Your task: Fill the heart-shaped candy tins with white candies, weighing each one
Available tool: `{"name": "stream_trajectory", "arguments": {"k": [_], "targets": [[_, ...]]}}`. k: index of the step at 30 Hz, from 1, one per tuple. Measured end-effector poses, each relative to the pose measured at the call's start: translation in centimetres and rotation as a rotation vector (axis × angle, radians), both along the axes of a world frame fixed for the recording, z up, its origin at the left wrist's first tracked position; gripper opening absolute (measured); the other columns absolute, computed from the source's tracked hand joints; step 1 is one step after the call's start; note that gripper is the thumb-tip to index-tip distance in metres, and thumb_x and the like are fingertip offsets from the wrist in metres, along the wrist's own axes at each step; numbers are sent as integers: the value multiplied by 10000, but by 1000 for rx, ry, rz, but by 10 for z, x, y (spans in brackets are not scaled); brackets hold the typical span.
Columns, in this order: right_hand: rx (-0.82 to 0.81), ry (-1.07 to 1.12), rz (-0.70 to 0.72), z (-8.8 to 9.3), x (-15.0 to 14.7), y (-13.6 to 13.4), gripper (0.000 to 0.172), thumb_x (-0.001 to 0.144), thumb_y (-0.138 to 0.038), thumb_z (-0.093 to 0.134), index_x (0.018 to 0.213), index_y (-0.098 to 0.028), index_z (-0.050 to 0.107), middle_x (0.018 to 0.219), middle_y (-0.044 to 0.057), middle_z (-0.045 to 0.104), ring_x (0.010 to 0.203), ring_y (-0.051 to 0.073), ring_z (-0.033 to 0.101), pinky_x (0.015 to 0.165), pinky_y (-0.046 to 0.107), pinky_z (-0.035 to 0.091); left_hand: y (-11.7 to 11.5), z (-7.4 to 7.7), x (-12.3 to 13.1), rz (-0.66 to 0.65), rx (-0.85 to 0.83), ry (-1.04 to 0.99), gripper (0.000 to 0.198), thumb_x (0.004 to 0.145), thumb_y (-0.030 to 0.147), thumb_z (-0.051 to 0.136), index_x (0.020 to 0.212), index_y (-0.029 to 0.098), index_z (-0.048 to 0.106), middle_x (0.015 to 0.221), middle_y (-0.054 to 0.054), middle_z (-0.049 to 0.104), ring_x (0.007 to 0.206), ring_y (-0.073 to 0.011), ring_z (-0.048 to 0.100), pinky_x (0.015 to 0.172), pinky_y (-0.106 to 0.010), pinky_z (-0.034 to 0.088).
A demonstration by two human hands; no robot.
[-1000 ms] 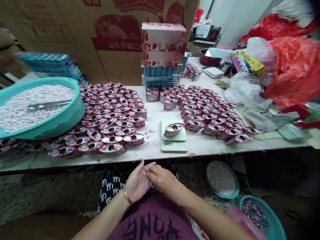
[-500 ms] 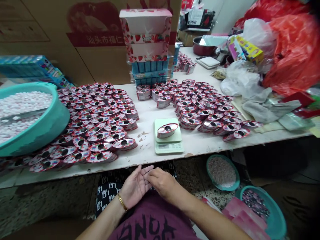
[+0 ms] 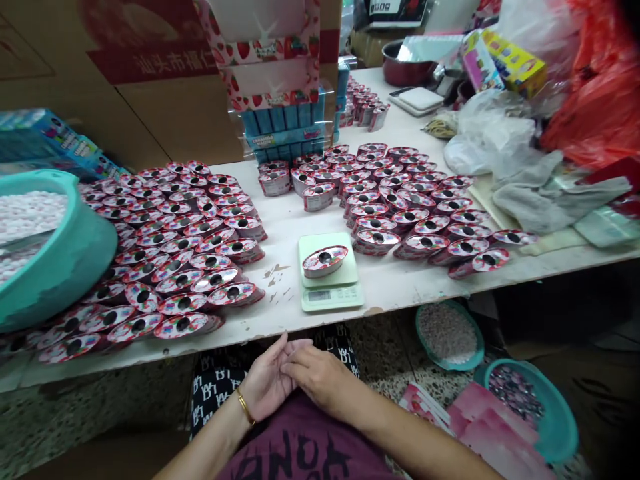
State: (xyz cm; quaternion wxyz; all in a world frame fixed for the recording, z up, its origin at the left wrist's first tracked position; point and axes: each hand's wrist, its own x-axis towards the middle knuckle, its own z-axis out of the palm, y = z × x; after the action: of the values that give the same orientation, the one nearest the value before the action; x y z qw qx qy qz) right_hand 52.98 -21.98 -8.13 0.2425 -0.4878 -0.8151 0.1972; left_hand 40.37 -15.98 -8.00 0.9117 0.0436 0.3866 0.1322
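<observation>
In my lap, just below the table's front edge, my left hand [image 3: 267, 383] lies palm up with its fingers stretched out. My right hand [image 3: 320, 377] rests across those fingers, its own fingers bent and pressed together; whether anything is in them is hidden. In front of both hands, a pale green digital scale [image 3: 330, 277] stands on the table and bears one small oval red-and-silver tin [image 3: 325, 261] with a dark hole in its top. Neither hand touches the scale.
Many similar tins [image 3: 165, 237] crowd the left of the white table [image 3: 280, 233], and more tins [image 3: 415, 217] stand right. A turquoise basin [image 3: 95, 247] of white candies sits far left. Stacked display boxes [image 3: 285, 127] rise behind. Basins [image 3: 450, 337] and pink cards [image 3: 495, 427] lie below.
The view has shifted slightly closer and turned a little to the right. My right hand has slid a bit further over my left fingers. The tin stays on the scale.
</observation>
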Motion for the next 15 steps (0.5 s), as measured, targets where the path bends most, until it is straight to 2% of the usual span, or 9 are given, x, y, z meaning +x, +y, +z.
{"name": "stream_trajectory", "arguments": {"k": [3,6,8,10,12,13,15], "targets": [[101,4,0,28,17,15,216,838,-234,399,998,-195,539,880,45,576,822,135,493,715,260,406,1,2,2,27,-1,38,235,776,317,474,793,108,578,623,-18,559,509,-63,494,494,-185,390],[251,-91,-167,57,49,49,266,820,-254,435,1068,-200,512,1052,90,534,987,196,445,817,348,359,3,5,0,42,63,83,160,746,277,527,763,119,548,526,35,444,417,-15,377,367,-122,260],[255,-234,-256,67,72,78,364,785,-281,496,1140,-208,461,1153,101,474,1081,241,372,868,394,308,3,8,-3,21,149,106,181,730,297,546,791,126,538,480,69,337,376,-2,279,331,-114,156],[211,-326,-257,70,89,102,388,759,-297,533,1129,-197,468,1076,103,515,1008,232,421,836,374,321,4,13,-7,8,260,144,233,718,338,553,834,136,536,463,93,248,356,1,190,329,-121,96],[162,-279,-286,67,94,116,354,752,-326,535,1071,-176,505,958,93,555,905,207,466,789,337,344,6,20,-10,-26,377,213,315,701,386,556,899,142,536,459,106,210,349,0,131,334,-135,58],[139,-182,-327,65,91,118,337,752,-341,529,1041,-167,520,918,85,563,865,194,479,771,321,353,7,24,-10,-42,438,263,364,689,401,562,943,141,534,452,111,208,346,-1,115,336,-142,50],[69,159,-448,58,73,112,314,761,-374,501,986,-157,535,866,66,573,797,169,499,726,288,378,12,30,-11,-48,567,363,462,657,401,592,1024,129,522,435,109,268,340,-6,156,338,-148,95]]}}
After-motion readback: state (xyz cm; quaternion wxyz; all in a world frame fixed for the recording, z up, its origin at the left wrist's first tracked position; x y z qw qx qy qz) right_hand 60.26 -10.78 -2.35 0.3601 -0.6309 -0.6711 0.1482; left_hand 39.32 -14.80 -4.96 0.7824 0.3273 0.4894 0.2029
